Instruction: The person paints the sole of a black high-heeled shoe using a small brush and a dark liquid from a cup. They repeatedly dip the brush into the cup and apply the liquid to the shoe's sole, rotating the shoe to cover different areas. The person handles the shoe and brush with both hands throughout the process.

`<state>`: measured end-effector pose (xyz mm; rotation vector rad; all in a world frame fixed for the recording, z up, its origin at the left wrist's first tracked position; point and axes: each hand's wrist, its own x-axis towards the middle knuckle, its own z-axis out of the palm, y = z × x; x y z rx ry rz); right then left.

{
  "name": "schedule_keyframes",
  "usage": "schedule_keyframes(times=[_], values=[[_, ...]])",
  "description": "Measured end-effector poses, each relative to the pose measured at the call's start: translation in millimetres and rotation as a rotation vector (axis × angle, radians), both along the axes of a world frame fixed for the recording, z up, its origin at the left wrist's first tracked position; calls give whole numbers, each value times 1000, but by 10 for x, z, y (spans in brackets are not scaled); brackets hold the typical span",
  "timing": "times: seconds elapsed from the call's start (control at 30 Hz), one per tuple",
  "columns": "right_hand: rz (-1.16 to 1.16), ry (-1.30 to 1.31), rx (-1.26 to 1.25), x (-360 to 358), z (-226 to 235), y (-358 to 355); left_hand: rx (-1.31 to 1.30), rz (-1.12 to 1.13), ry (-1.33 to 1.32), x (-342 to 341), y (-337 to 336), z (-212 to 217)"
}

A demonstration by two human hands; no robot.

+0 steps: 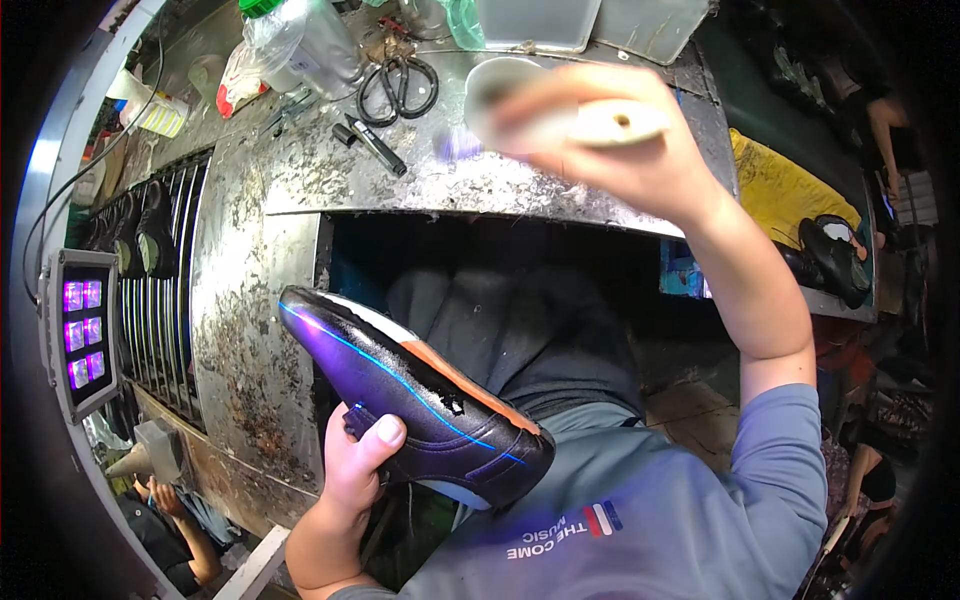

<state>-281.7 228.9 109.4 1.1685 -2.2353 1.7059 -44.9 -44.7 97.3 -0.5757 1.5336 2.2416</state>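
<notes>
My left hand [350, 465] is closed around a black shoe [400, 385], its thumb lying over the opening's side. The shoe is tipped on its side above my lap, toe to the upper left. Its underside shows a white strip at the toe and orange-brown toward the heel. A thin blue light line runs along the upper. Over the bench, my right hand [675, 165] grips a brush-like tool by its pale flat handle [600, 123] with a hole in it. The tool's far end is blurred at a light round container [495, 72].
Black scissors [400, 92] and a black marker [378, 150] lie on the stained metal bench [235, 260]. Clear jars [320, 50] stand behind them. A purple-lit lamp panel [85, 330] is at left, beside a rack of shoes. A yellow cloth [785, 180] and more shoes are at right.
</notes>
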Motion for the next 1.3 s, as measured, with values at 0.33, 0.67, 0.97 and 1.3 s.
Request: schedule_keyframes(times=[0.33, 0.67, 0.97, 1.3], values=[[360, 119, -33, 678, 88, -327, -117, -80, -18, -158, 213, 210], [506, 88, 69, 765, 180, -262, -111, -36, 4, -2, -15, 30], [592, 113, 171, 760, 249, -186, -103, 19, 18, -16, 0, -1], [603, 51, 175, 783, 282, -47, -147, 41, 54, 70, -96, -169]])
